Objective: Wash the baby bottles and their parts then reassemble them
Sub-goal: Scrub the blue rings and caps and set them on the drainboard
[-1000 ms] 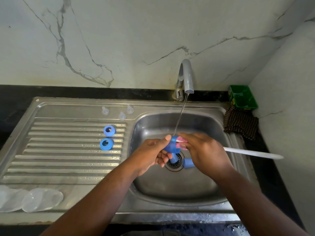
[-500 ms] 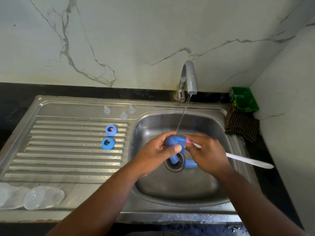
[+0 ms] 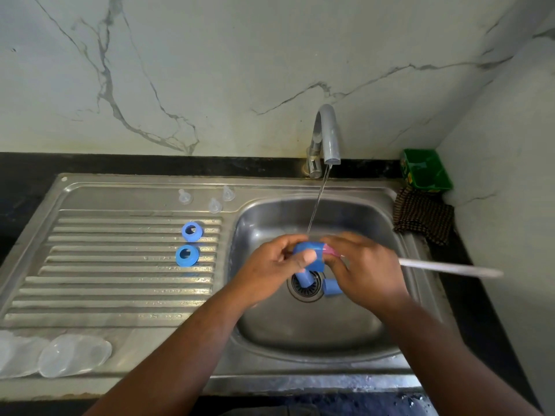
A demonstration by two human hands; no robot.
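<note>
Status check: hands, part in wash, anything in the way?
Left hand grips blue cap under tap stream. Right hand holds brush, pink end at cap. Two more caps by drain; nothing blocking.

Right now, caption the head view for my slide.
Over the sink, the left hand grips a blue cap under the running tap while the right hand holds a white-handled brush to it.

The wall (image 3: 240, 55) is white with grey veins, the tabletop (image 3: 150, 165) black and the sink (image 3: 120, 193) steel-grey, with 2 blue rings (image 3: 191, 231) (image 3: 186, 255) at 9 o'clock of the basin, a blue cap (image 3: 310, 256) and a pink-headed, white-handled brush (image 3: 450, 269) at its centre, and a green tub (image 3: 426, 172) and brown-and-black checked cloth (image 3: 423, 217) at 2 o'clock.
</note>
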